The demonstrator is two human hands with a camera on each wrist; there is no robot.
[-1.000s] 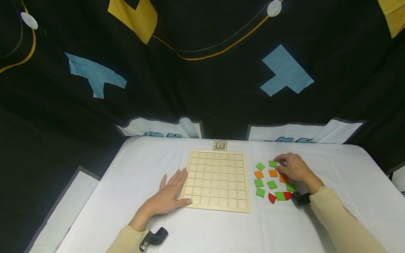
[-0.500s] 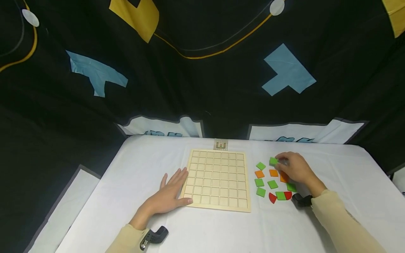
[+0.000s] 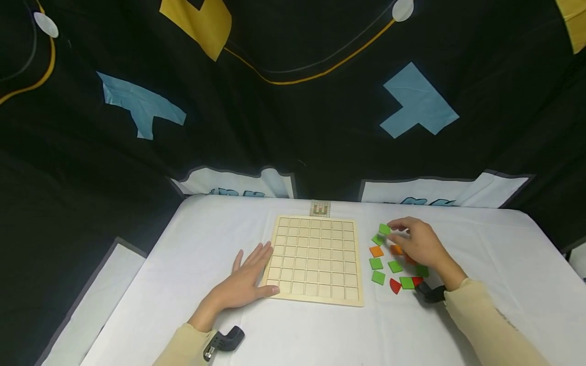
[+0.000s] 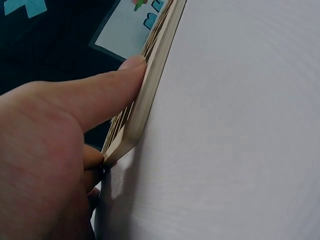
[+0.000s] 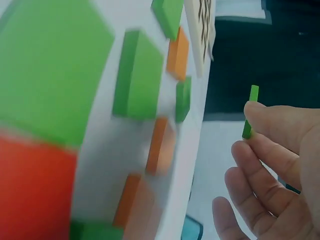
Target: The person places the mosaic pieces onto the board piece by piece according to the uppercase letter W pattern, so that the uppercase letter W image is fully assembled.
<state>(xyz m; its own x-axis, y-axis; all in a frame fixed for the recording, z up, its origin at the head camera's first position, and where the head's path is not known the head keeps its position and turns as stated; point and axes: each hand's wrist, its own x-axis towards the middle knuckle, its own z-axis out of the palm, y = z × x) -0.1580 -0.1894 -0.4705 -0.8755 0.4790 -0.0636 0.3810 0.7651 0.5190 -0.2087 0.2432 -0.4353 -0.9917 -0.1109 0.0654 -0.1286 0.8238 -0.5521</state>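
Note:
A pale wooden board [image 3: 316, 300] with a grid of square recesses lies flat on the white table. My left hand [image 3: 242, 285] rests at its left side, fingers spread and straight against the edge. In the left wrist view, the thumb lies on the frame of the board [image 4: 145, 105] near a corner. On the other side, my right hand [image 3: 420, 243] pinches a green square tile [image 3: 384, 229] between thumb and index finger. The right wrist view shows that green tile [image 5: 254, 92] edge-on, raised above the table, the other fingers loosely bent.
Several loose tiles lie right of the board, among them a green tile [image 3: 378, 277], an orange tile [image 3: 376, 251] and a red wedge-shaped piece [image 3: 395, 286]. A small patterned card [image 3: 320, 208] lies behind the board. A dark cloth [image 3: 293, 137] hangs behind the table.
My right hand has picked up the green tile from the back of the group and moved it left, toward the board. The left hand keeps its place.

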